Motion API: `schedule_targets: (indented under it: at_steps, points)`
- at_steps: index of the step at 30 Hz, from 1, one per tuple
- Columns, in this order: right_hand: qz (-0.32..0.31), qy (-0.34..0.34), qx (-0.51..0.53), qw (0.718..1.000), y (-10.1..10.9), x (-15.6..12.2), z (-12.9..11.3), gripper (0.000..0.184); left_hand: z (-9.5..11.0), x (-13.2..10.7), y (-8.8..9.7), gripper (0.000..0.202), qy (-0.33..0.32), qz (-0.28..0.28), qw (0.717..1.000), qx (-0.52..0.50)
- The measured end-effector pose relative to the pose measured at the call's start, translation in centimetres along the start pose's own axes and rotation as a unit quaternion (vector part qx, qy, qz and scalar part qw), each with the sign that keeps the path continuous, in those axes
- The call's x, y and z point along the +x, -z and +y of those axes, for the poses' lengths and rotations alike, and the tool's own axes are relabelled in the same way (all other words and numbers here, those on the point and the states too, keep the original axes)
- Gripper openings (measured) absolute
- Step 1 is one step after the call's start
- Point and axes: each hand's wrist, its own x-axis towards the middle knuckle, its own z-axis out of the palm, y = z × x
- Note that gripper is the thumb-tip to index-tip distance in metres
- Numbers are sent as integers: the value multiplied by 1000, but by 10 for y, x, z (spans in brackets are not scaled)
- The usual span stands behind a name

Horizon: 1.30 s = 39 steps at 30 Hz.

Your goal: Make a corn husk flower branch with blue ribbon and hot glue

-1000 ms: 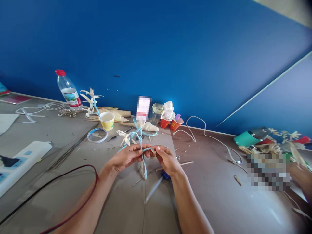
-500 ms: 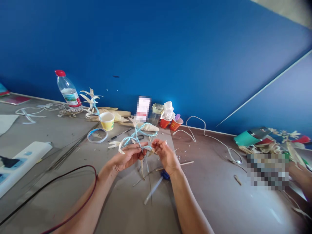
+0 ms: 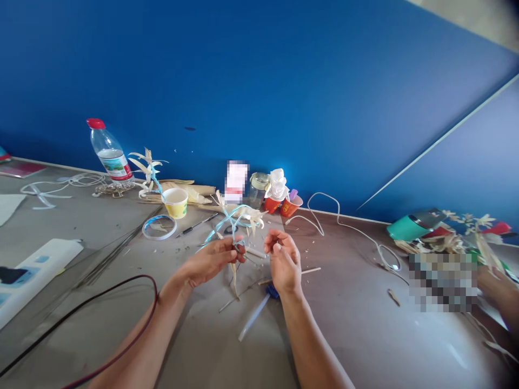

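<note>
Bare forearms [image 3: 310, 335] taper through narrow wrists [image 3: 185, 276] into a bare left hand [image 3: 213, 259] and right hand [image 3: 285, 263].

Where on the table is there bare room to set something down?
Widest: the table right of the right forearm, bordered by the white cable behind and a small brown scrap to the right. Another patch lies between the forearms, nearer the camera than the blue-ended stick. Crowded: beyond the left hand, with pen, tape roll and yellow cup.

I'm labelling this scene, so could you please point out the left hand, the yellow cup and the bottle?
Left hand [image 3: 211, 260]: head view, its middle.
Yellow cup [image 3: 177, 208]: head view, outer side.
Bottle [image 3: 114, 162]: head view, label.
</note>
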Motion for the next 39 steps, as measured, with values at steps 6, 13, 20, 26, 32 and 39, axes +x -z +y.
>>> schedule_targets:
  at_steps: [6, 13, 20, 26, 32, 39]
  points:
    - [3, -17, -18, 1000, 0, 0, 1, 30, 1, 0, -3, 48, -10, 17, 1000, -15]
    - [-20, -17, -26, 999, 2, -2, 8, 23, 2, 4, -8, 36, -26, 86, 994, 67]
    - [-51, 15, -139, 989, -1, -8, 5, 19, 5, 2, -10, 33, -53, 103, 986, 123]
    - [40, 287, -429, 856, 0, -3, -3, 16, 7, -3, -10, 31, -48, 51, 990, 121]
    - [102, 340, -575, 737, -3, -2, -4, 27, 7, -5, -13, 31, -31, 14, 986, 163]
    - [54, 305, -613, 727, -10, 2, 0, 28, 9, -6, -16, 32, -19, -34, 970, 239]
